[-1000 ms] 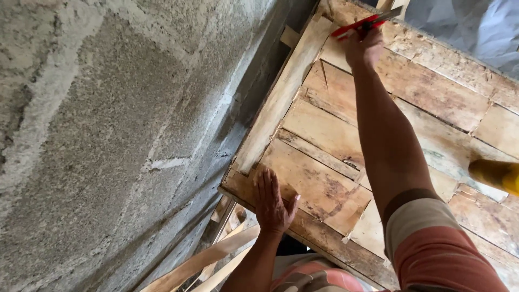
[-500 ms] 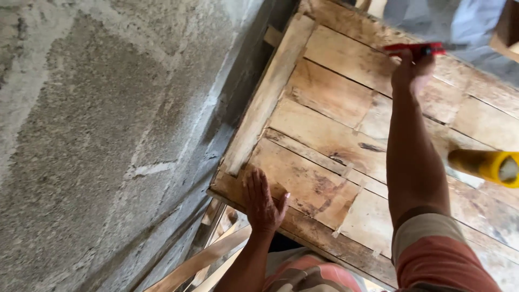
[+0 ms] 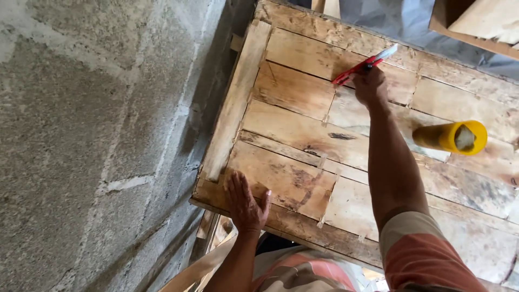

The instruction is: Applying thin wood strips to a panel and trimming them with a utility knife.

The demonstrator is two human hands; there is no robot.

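Note:
A platform of worn wooden boards (image 3: 303, 135) fills the middle of the head view. My left hand (image 3: 246, 203) lies flat on its near edge, fingers spread, holding nothing. My right arm reaches across the boards, and my right hand (image 3: 370, 84) grips a red-handled tool (image 3: 363, 65) with a pale metal tip, pressed against the far boards. A yellow tube (image 3: 451, 137) lies on the boards to the right of my forearm, its open end plugged with grey material.
A rough grey concrete-block wall (image 3: 92, 140) stands close along the platform's left side, with a dark gap between them. Wooden slats (image 3: 208, 254) show below the near edge. Grey sheeting (image 3: 400, 21) and more timber (image 3: 476, 21) lie beyond the far edge.
My right hand with the red tool has drawn back from the far edge toward the middle of the boards. The view shifted, bringing the yellow tube fully into sight. The left hand stayed put.

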